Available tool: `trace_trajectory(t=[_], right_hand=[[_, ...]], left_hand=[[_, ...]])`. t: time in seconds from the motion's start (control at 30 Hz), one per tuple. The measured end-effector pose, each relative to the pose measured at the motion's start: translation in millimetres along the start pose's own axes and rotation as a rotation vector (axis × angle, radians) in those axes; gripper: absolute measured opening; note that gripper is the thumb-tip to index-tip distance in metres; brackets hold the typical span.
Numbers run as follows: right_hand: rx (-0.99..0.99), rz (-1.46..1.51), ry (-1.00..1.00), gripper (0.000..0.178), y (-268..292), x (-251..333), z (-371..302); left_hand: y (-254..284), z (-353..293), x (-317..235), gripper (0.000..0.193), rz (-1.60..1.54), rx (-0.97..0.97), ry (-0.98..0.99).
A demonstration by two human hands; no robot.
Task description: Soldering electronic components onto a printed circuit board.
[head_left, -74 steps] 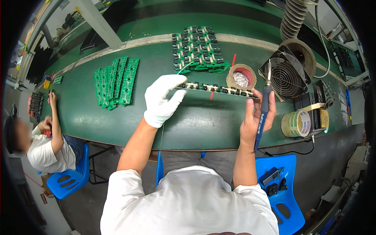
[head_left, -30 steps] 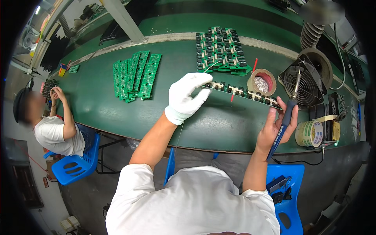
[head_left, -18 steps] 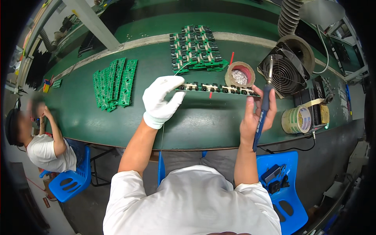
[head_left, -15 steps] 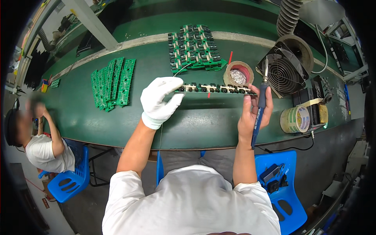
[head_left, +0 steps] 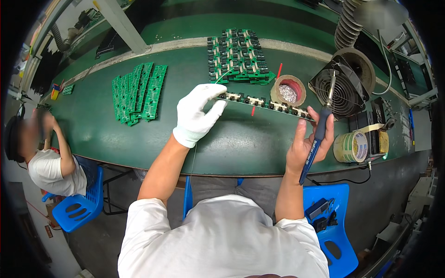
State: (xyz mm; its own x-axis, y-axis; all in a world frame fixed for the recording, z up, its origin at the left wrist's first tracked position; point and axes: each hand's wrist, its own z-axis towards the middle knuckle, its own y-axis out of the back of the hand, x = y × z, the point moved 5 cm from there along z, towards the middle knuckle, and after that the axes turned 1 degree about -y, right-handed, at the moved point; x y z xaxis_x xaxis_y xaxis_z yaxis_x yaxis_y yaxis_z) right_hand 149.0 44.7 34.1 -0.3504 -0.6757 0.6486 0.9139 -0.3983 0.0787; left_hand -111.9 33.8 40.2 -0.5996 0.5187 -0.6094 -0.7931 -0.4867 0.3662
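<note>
My left hand (head_left: pixel 199 111), in a white glove, pinches the left end of a long circuit board strip (head_left: pixel 266 104) lined with black and cream parts. A thin solder wire (head_left: pixel 225 74) sticks up past the glove's fingers, and its strand trails below. My bare right hand (head_left: pixel 311 141) grips a blue soldering iron (head_left: pixel 314 147), metal tip pointing up and away from the board. Its thumb and fingertips also hold the strip's right end. The strip hangs above the table, sloping down to the right. Just beyond it stands a tape-roll ring (head_left: pixel 299 83) holding silvery bits.
Bare-looking green boards (head_left: pixel 150 92) lie fanned at left; populated boards (head_left: pixel 236 53) are stacked at the back. A black fan (head_left: pixel 340 90), duct (head_left: pixel 347 28), and tape roll (head_left: pixel 351 147) stand at right. A co-worker (head_left: pixel 51 160) sits at left. A blue chair (head_left: pixel 333 231) holds black adapters.
Both hands have shifted slightly right with the strip, and its right end has dipped. The soldering iron has moved right along with my right hand. The whole view has turned a little.
</note>
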Motion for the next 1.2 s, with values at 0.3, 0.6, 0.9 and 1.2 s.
trace_trajectory(t=[0.3,0.6,0.9,1.2], right_hand=[[-0.001,0.139,-0.160,0.063,-4.3,-14.3,-2.2],[0.026,0.323,-0.279,0.060,-15.7,-28.2,-4.7],[0.061,0.332,-0.297,0.057,-18.3,-33.0,-5.3],[0.062,0.309,-0.310,0.060,-17.4,-31.7,-7.4]], left_hand=[[8.2,0.0,-19.1,0.031,0.034,-0.047,-0.123],[13.2,-0.1,-27.7,0.032,0.106,-0.053,-0.309],[12.0,-1.9,-30.2,0.031,0.094,-0.049,-0.319],[13.2,-3.6,-31.7,0.031,0.071,-0.041,-0.336]])
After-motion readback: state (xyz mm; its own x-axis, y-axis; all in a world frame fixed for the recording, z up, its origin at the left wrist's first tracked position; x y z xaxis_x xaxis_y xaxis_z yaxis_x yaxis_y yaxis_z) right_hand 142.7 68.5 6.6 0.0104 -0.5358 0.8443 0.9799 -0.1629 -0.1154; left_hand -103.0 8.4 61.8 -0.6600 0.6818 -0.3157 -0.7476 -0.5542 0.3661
